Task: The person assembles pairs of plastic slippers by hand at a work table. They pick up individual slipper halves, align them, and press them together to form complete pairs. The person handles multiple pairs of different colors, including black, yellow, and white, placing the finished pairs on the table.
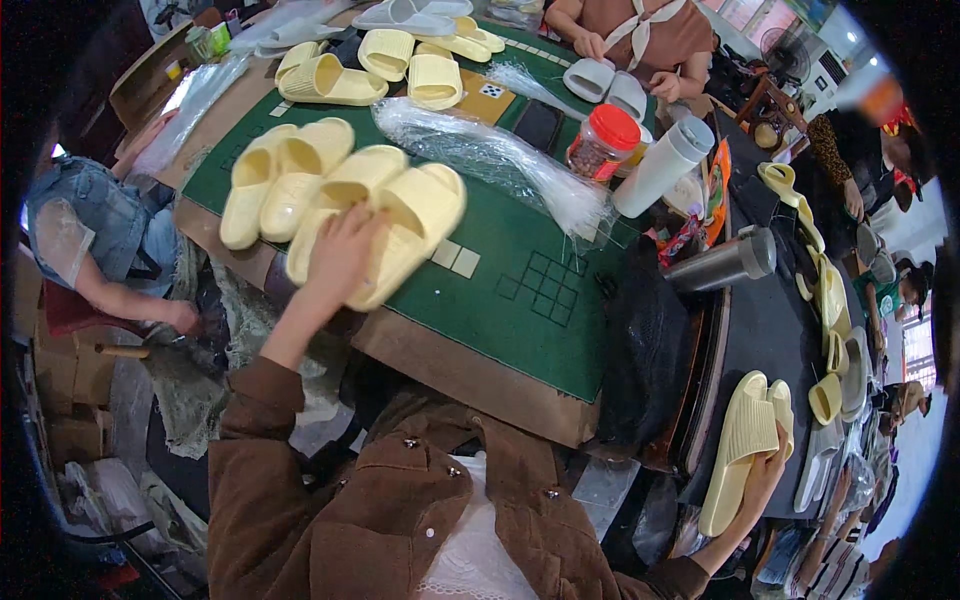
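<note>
My left hand (345,245) grips a pair of pale yellow slide slippers (428,205) where the two meet, over the table's green mat. Its fingertips go in by the straps. Just left of it, another yellow pair (285,170) lies on the mat. Off to the right, my right hand (765,470) is closed around a second pair of yellow slippers (740,445), held upright and pressed together beside the dark conveyor-like surface. That hand's thumb side shows, while some fingers are hidden behind the slippers.
Clear plastic bags (490,150) lie across the green mat (520,345). A red-lidded jar (603,143), white bottle (665,165) and steel tumbler (722,262) stand at the right. More slippers (330,80) lie at the back. People sit left and opposite; one handles grey slippers (605,85).
</note>
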A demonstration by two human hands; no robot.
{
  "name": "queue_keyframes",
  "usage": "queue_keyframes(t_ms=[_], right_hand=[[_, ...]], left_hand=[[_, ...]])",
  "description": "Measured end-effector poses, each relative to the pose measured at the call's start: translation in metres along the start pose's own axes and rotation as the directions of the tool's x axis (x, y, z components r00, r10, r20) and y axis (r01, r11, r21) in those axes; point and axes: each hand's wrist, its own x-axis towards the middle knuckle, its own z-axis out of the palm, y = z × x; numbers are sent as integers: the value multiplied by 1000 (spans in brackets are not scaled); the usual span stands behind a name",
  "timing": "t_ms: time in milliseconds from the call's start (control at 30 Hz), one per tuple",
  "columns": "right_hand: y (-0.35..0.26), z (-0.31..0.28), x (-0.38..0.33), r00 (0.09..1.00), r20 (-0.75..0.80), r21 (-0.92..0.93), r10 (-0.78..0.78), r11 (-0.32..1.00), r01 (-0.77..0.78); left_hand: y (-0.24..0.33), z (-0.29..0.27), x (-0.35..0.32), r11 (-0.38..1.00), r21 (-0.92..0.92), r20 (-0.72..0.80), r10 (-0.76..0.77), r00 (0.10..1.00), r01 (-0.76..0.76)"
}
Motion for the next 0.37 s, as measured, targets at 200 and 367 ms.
queue_keyframes(t_ms=[200, 367], right_hand=[[2, -3, -2, 994, 42, -98, -99, 990, 102], [-7, -5, -5, 993, 66, -37, 94, 995, -92]], left_hand=[[-124, 18, 21, 985, 34, -76, -166, 983, 169], [-159, 17, 31, 960, -7, -33, -278, 960, 278]])
